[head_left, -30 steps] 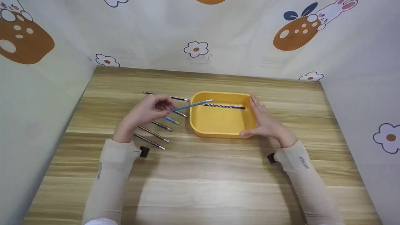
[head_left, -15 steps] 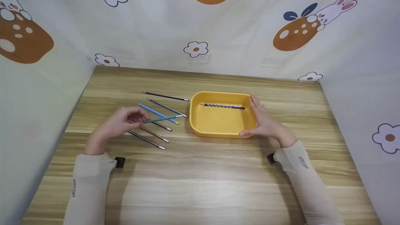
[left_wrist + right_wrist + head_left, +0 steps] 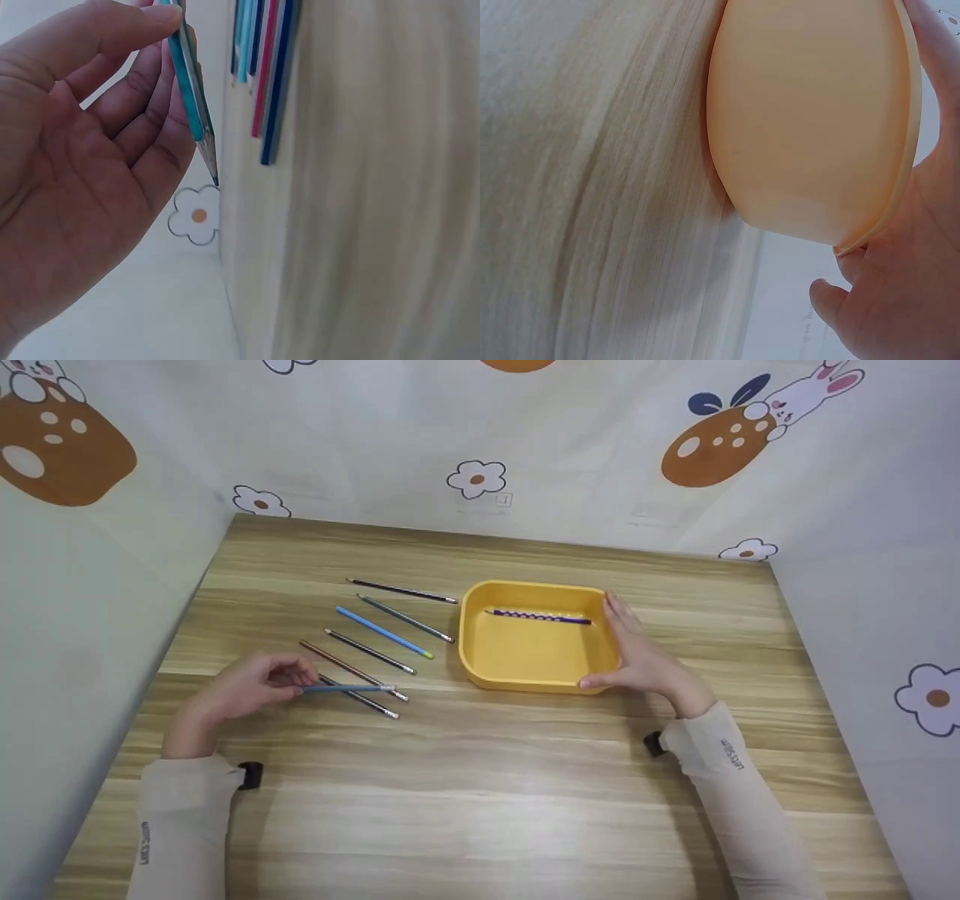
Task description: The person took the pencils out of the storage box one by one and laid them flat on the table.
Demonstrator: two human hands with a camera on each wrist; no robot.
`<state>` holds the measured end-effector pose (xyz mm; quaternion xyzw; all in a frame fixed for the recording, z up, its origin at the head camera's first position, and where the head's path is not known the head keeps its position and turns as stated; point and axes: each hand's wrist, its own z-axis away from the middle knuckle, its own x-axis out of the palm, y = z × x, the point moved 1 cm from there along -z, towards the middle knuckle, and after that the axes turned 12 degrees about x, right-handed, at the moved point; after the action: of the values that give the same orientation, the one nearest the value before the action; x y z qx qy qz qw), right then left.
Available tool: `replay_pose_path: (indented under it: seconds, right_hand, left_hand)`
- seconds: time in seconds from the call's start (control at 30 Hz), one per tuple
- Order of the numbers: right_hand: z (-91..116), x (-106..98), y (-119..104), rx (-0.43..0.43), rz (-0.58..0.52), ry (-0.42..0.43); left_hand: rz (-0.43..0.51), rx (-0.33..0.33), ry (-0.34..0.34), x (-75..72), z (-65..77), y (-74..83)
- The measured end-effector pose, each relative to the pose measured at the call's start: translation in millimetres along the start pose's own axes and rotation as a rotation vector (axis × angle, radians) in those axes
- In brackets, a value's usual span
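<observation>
In the head view my left hand (image 3: 259, 686) pinches a teal pencil (image 3: 349, 688) between thumb and fingertips, its eraser end pointing right over two lying pencils. The left wrist view shows the sharpened tip of this teal pencil (image 3: 190, 94) sticking out below the thumb. My right hand (image 3: 649, 660) holds the right end of a yellow plastic box (image 3: 536, 685), thumb at the near corner and fingers at the far one. Inside the box lies a purple pencil (image 3: 540, 617) with pale spots. From the right wrist, the box wall (image 3: 810, 120) hides part of the fingers.
Left of the box several pencils lie slanted in a loose row: a black pencil (image 3: 401, 590) farthest back, a dark green one (image 3: 405, 617), a bright blue one (image 3: 384, 632), another black one (image 3: 369, 650) and a brown one (image 3: 345, 664). Patterned cloth walls (image 3: 375, 450) surround the wooden table (image 3: 487, 787).
My left hand has moved from over the box's left rim toward the near left, carrying the teal pencil across the row. My right hand and the box have stayed in place.
</observation>
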<state>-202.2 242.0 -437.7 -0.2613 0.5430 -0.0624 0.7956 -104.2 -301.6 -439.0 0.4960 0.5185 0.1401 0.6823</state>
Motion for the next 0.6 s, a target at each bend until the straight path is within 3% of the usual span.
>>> replay_pose_path:
  seconds: [0.23, 0.6]
  right_hand:
    - [0, -1, 1, 0.014, 0.011, 0.006]
    - [-1, 1, 0, 0.012, 0.011, 0.001]
  left_hand:
    - [-0.083, -0.048, -0.038, 5.7, 13.7, -11.1]
    - [-0.276, -0.054, -0.055, 13.6, 11.6, -13.6]
